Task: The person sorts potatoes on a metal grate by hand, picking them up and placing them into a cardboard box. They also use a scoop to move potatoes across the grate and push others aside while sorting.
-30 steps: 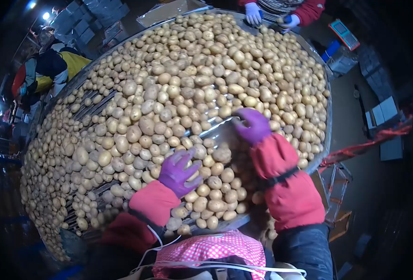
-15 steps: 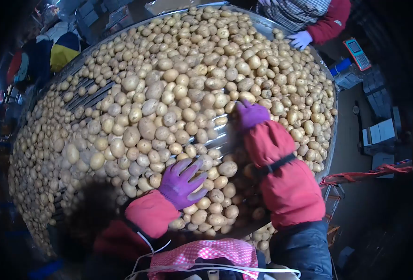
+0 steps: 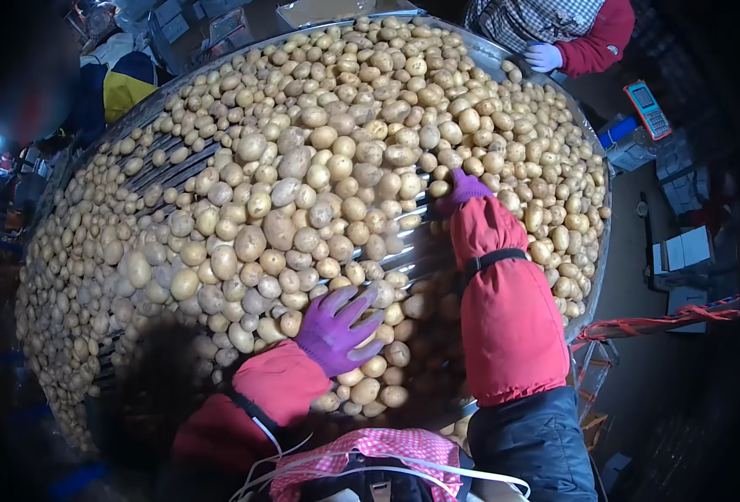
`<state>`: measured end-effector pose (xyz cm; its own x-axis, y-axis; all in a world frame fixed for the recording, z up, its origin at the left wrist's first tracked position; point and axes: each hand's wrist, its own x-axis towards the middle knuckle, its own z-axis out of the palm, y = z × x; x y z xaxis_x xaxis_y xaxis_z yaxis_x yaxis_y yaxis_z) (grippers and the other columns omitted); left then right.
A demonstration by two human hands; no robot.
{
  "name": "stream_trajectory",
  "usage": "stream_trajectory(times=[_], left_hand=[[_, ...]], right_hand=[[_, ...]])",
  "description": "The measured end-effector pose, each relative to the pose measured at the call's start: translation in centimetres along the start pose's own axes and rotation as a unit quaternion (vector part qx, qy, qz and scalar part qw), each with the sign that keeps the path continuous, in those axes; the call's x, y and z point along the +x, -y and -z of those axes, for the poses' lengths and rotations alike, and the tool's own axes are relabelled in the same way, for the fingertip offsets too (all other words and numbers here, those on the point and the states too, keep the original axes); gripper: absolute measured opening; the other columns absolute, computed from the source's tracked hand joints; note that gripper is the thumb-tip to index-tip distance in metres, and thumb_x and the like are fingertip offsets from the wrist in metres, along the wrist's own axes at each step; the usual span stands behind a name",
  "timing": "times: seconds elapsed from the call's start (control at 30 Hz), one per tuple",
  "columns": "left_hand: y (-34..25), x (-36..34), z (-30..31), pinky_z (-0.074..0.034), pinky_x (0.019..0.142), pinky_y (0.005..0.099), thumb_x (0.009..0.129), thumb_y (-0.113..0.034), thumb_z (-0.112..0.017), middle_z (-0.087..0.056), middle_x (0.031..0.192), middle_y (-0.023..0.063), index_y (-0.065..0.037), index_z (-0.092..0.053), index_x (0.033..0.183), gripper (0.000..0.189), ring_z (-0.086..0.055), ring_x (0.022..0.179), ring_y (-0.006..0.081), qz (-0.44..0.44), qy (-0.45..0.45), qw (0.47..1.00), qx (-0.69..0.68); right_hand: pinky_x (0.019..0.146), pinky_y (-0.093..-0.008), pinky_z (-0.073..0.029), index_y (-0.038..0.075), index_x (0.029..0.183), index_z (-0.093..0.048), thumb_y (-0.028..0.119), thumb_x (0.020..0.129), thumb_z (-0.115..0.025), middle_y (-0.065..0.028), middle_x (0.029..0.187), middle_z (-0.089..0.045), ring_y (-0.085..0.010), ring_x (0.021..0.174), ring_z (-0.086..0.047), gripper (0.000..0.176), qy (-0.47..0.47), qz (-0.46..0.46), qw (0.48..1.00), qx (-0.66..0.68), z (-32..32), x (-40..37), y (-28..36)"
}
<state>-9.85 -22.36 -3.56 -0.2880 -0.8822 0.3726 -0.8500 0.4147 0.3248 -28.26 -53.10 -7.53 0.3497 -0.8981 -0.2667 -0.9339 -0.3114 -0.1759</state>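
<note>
The left hand (image 3: 335,331) spreads its fingers apart over potatoes (image 3: 279,229) at the table's near side. The right hand (image 3: 468,189) reaches in among others; I cannot tell if its fingers grip 1. Slats (image 3: 424,243) show between the 2. Across the metal table (image 3: 491,52), 1 gloved hand (image 3: 543,57) rests by the rim.

the top edge cuts off the person in the checked garment (image 3: 537,21) at upper right, and the small print on the handheld device (image 3: 647,110) is unreadable. the sleeve hides part of the right hand (image 3: 468,189); dark shadow obscures potatoes (image 3: 161,356) at lower left.
</note>
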Motion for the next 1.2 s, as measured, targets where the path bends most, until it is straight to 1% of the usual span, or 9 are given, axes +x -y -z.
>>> stream_trajectory(times=[0.23,0.4,0.5,0.57,0.83,1.0,1.13,1.17,1.2], left_hand=[[0.1,0.2,0.2,-0.047,0.085,0.0464,0.071,-0.034,-0.075,-0.06,0.127,0.0126,-0.013,-0.07,0.104,0.039,-0.055,0.111,0.0327,-0.003,-0.013,1.0,0.002],[0.1,0.0,0.2,-0.047,0.084,0.0466,0.072,-0.034,-0.074,-0.06,0.126,0.0112,-0.015,-0.07,0.104,0.038,-0.054,0.111,0.0324,0.006,-0.014,1.0,-0.011],[0.2,0.2,0.1,-0.047,0.083,0.0469,0.071,-0.035,-0.074,-0.06,0.126,0.011,-0.015,-0.07,0.103,0.037,-0.054,0.111,0.0326,0.004,-0.02,1.0,-0.011],[0.1,0.4,-0.1,-0.047,0.083,0.047,0.071,-0.034,-0.075,-0.06,0.126,0.0113,-0.014,-0.071,0.101,0.036,-0.055,0.111,0.0329,-0.004,-0.022,1.0,-0.004],[0.1,0.7,-0.2,-0.047,0.09,0.0504,0.072,-0.031,-0.077,-0.058,0.129,0.0143,-0.014,-0.071,0.107,0.04,-0.055,0.111,0.0375,-0.006,-0.015,1.0,-0.012],[-0.4,0.1,-0.4,-0.046,0.091,0.0519,0.071,-0.031,-0.078,-0.057,0.131,0.0146,-0.014,-0.069,0.112,0.045,-0.055,0.113,0.0376,-0.011,-0.012,1.0,-0.019],[-0.5,-0.3,-0.3,-0.045,0.095,0.0518,0.071,-0.028,-0.078,-0.057,0.13,0.0154,-0.011,-0.068,0.112,0.045,-0.054,0.114,0.0385,-0.011,-0.023,1.0,-0.011],[-0.5,-0.2,-0.8,-0.045,0.095,0.0518,0.071,-0.027,-0.079,-0.056,0.13,0.0155,-0.011,-0.068,0.112,0.045,-0.054,0.115,0.0388,-0.017,-0.022,0.999,-0.018],[-0.6,0.0,-1.0,-0.045,0.096,0.0521,0.071,-0.025,-0.079,-0.056,0.13,0.0168,-0.01,-0.068,0.111,0.045,-0.054,0.115,0.0395,-0.029,-0.029,0.999,-0.019]], right_hand=[[0.085,-0.0437,-0.052,0.012,0.117,-0.06,0.031,0.077,-0.067,-0.0143,0.109,-0.067,-0.0306,0.102,-0.066,0.044,-0.001,-0.038,0.997,0.06,-1.1,1.7,-0.3],[0.082,-0.0441,-0.053,0.014,0.112,-0.063,0.032,0.077,-0.067,-0.0161,0.107,-0.068,-0.0314,0.1,-0.067,0.039,-0.106,-0.085,0.93,0.342,0.2,-2.3,-2.8],[0.085,-0.045,-0.053,0.015,0.114,-0.062,0.034,0.081,-0.065,-0.0153,0.112,-0.067,-0.0331,0.104,-0.066,0.039,-0.079,0.041,0.992,0.086,2.7,-7.9,0.8],[0.093,-0.0463,-0.05,0.012,0.114,-0.063,0.032,0.089,-0.057,-0.0143,0.119,-0.065,-0.0331,0.111,-0.063,0.033,0.078,-0.021,0.994,-0.079,4.0,-10.3,6.4],[0.099,-0.0482,-0.046,0.014,0.126,-0.056,0.027,0.097,-0.04,-0.0175,0.129,-0.06,-0.0378,0.115,-0.06,0.036,0.052,-0.115,0.989,0.082,-3.2,-6.5,3.1],[0.085,-0.0431,-0.053,0.015,0.117,-0.062,0.023,0.088,-0.06,-0.0154,0.106,-0.07,-0.0303,0.099,-0.067,0.031,-0.013,-0.032,0.975,0.22,-1.4,-10.1,1.1],[0.059,-0.0282,-0.049,0.018,0.117,-0.065,0.018,0.092,-0.06,-0.0044,0.083,-0.067,-0.0133,0.064,-0.061,0.025,-0.179,-0.082,0.79,0.581,-1.0,-18.3,-4.5],[0.056,-0.0276,-0.047,0.015,0.121,-0.061,0.018,0.094,-0.06,-0.0042,0.086,-0.066,-0.0149,0.065,-0.061,0.027,-0.161,-0.116,0.641,0.741,2.3,-23.3,-4.7],[0.054,-0.0263,-0.045,0.015,0.125,-0.056,0.019,0.095,-0.058,-0.0059,0.092,-0.064,-0.0157,0.064,-0.06,0.031,-0.164,-0.19,0.6,0.76,3.2,-26.7,-7.4]])
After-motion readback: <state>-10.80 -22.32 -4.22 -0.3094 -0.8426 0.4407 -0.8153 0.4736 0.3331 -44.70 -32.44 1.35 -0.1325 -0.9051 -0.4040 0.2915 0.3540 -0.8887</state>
